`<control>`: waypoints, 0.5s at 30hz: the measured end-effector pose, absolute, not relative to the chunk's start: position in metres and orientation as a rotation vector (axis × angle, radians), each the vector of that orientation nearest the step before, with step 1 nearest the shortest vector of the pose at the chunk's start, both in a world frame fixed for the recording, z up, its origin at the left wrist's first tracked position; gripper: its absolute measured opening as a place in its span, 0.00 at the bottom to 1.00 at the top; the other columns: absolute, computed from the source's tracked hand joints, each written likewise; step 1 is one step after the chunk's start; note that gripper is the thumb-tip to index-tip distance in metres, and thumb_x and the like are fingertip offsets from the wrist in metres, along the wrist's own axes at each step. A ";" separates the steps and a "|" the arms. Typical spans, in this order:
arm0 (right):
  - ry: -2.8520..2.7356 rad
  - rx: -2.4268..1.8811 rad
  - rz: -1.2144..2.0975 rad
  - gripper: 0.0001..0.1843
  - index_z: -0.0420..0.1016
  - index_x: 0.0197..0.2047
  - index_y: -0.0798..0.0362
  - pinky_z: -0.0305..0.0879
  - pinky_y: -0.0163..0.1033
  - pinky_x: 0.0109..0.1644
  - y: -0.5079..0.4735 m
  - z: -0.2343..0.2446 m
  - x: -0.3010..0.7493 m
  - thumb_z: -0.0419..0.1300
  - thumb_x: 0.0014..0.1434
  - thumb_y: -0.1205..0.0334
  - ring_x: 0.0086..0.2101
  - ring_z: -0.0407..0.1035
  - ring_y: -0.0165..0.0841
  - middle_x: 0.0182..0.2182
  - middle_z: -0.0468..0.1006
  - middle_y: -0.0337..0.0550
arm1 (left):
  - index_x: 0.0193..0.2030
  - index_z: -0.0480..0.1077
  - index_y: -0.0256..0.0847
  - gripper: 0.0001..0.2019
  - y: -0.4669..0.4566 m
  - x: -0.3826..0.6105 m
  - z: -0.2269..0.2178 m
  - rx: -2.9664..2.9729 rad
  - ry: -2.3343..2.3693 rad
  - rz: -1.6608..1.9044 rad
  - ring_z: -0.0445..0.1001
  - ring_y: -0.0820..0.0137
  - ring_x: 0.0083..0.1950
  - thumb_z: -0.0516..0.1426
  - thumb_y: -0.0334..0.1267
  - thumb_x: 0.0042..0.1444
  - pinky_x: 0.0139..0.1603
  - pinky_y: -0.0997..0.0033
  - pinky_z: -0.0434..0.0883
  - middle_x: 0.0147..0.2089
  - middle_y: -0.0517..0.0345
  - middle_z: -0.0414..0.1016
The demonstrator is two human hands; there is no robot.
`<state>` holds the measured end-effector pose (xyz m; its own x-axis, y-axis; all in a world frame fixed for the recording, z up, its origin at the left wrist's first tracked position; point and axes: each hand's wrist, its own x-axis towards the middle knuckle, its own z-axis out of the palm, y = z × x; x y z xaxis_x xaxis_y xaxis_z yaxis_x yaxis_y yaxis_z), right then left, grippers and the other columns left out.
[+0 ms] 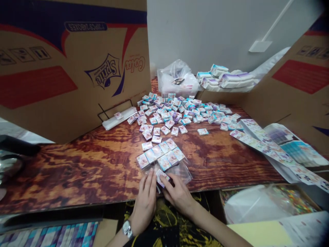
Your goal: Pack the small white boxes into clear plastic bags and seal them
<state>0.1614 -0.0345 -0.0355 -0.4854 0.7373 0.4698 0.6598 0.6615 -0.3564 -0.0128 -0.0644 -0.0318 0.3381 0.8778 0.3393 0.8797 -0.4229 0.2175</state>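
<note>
At the front edge of the table, my right hand [178, 193] grips a small printed box [162, 175] between thumb and fingers. My left hand [147, 190], wearing a wristwatch, lies with its fingers stretched out on a clear plastic bag [183, 172], just left of that box. Just beyond my hands, two rows of small printed boxes [160, 151] lie side by side, partly over the bag. A few single boxes [156, 139] lie loose behind these rows.
A big heap of small boxes [177, 109] covers the back of the wooden table [102, 168]. Cardboard cartons [77, 68] wall both sides. Clear bags [177, 80] and wrapped packs [235, 80] stand behind. Printed sticker strips [267, 147] lie at right, above an open box of colourful pieces [295, 199].
</note>
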 end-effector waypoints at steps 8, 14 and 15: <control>-2.278 -1.232 -0.165 0.22 0.63 0.59 0.48 0.70 0.41 0.31 -0.008 -0.060 0.131 0.50 0.61 0.69 0.34 0.68 0.39 0.41 0.71 0.53 | 0.68 0.38 0.27 0.36 -0.065 -0.011 -0.031 -2.604 -1.642 -0.629 0.42 0.56 0.70 0.41 0.17 0.50 0.62 0.53 0.60 0.69 0.38 0.44; -2.432 -1.147 -0.098 0.21 0.66 0.56 0.50 0.64 0.39 0.27 -0.012 -0.033 0.152 0.54 0.61 0.55 0.28 0.66 0.37 0.29 0.70 0.46 | 0.68 0.39 0.28 0.37 -0.063 -0.014 -0.030 -2.555 -1.585 -0.670 0.48 0.57 0.68 0.41 0.15 0.49 0.61 0.58 0.61 0.67 0.39 0.52; -2.469 -1.071 -0.084 0.21 0.67 0.55 0.50 0.64 0.38 0.27 -0.009 -0.027 0.165 0.55 0.61 0.53 0.28 0.66 0.35 0.28 0.70 0.44 | 0.68 0.39 0.29 0.37 -0.062 -0.015 -0.031 -2.543 -1.564 -0.693 0.49 0.58 0.68 0.41 0.15 0.49 0.60 0.59 0.61 0.66 0.39 0.54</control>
<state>0.1645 -0.0085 -0.0273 -0.5999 0.6799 0.4217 0.7071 0.6972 -0.1182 -0.0151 -0.0616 -0.0308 0.3781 0.8281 0.4138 0.8629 -0.4772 0.1665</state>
